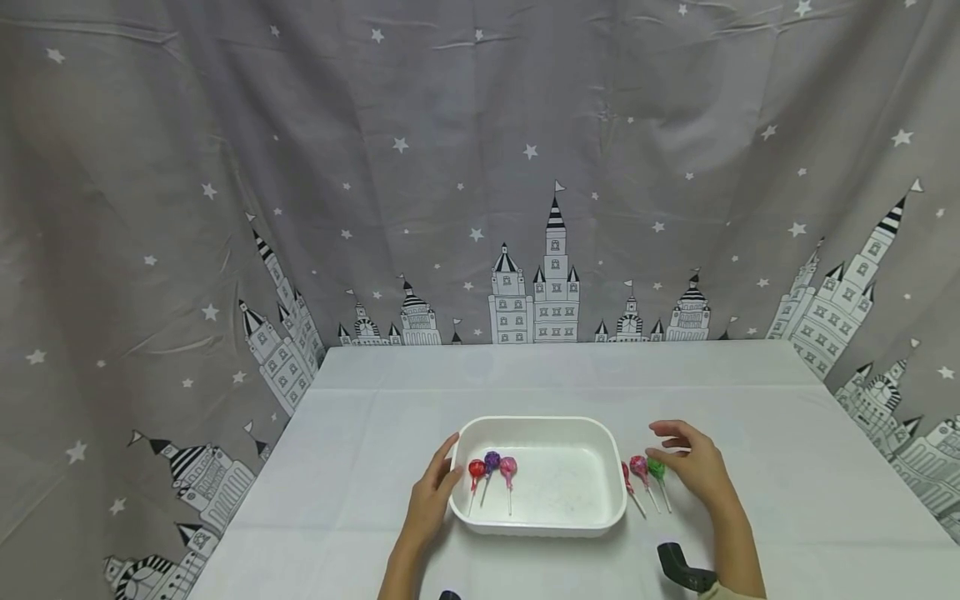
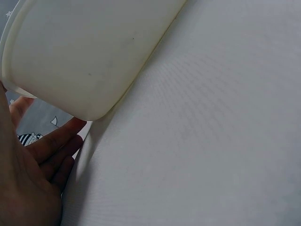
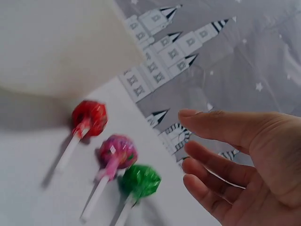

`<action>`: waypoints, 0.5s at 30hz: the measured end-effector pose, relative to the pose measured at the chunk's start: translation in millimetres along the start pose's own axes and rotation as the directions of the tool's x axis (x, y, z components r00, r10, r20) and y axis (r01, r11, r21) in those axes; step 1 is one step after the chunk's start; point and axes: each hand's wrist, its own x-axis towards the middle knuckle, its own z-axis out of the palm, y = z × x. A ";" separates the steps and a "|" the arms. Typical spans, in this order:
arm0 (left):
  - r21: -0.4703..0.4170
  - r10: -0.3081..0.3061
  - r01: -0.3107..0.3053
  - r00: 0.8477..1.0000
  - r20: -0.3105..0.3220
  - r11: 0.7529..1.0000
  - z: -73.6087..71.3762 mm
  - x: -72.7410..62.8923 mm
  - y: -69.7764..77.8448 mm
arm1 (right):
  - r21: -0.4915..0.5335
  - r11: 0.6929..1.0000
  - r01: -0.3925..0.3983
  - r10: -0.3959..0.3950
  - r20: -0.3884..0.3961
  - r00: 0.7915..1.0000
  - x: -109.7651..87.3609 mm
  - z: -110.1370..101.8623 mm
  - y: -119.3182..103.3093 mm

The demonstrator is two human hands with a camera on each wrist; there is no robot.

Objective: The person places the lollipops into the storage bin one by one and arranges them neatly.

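A white rectangular tray point(image 1: 540, 528) sits on the table, with a red lollipop point(image 1: 477, 469), a purple lollipop point(image 1: 491, 461) and a pink lollipop point(image 1: 508, 467) at its left side. My left hand point(image 1: 429, 502) rests against the tray's left rim; in the left wrist view its fingers point(image 2: 56, 141) reach out along the outer wall. Right of the tray lie another red lollipop point(image 3: 90, 117), a multicoloured pink one point(image 3: 117, 151) and a green one point(image 3: 141, 181). Close over the green one is my right hand point(image 1: 697, 467), fingers apart and holding nothing.
A white cloth covers the table point(image 1: 375, 400). Behind and around it hangs a grey curtain point(image 1: 450, 108) printed with castles and stars. Black wrist-worn gear point(image 1: 682, 568) shows beside the right forearm.
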 end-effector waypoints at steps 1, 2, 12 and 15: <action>-0.004 -0.001 0.001 1.000 0.000 1.000 -0.1 0.0 0.2 | -0.002 1.000 -0.020 0.020 0.007 1.000 -3.8 -3.5 -7.0; -0.006 -0.001 0.001 1.000 0.000 1.000 -0.2 0.0 0.5 | 0.006 0.999 -0.046 0.046 0.023 0.999 -7.5 -7.0 -14.4; 0.003 -0.006 0.006 1.000 0.002 1.000 -0.5 0.3 0.2 | 0.052 0.976 -0.210 0.201 0.147 0.968 -26.5 -20.0 -44.8; 0.008 -0.006 0.006 1.000 -0.001 1.000 -0.5 0.1 -0.4 | 0.044 0.973 -0.225 0.216 0.144 0.966 -27.0 -16.1 -39.7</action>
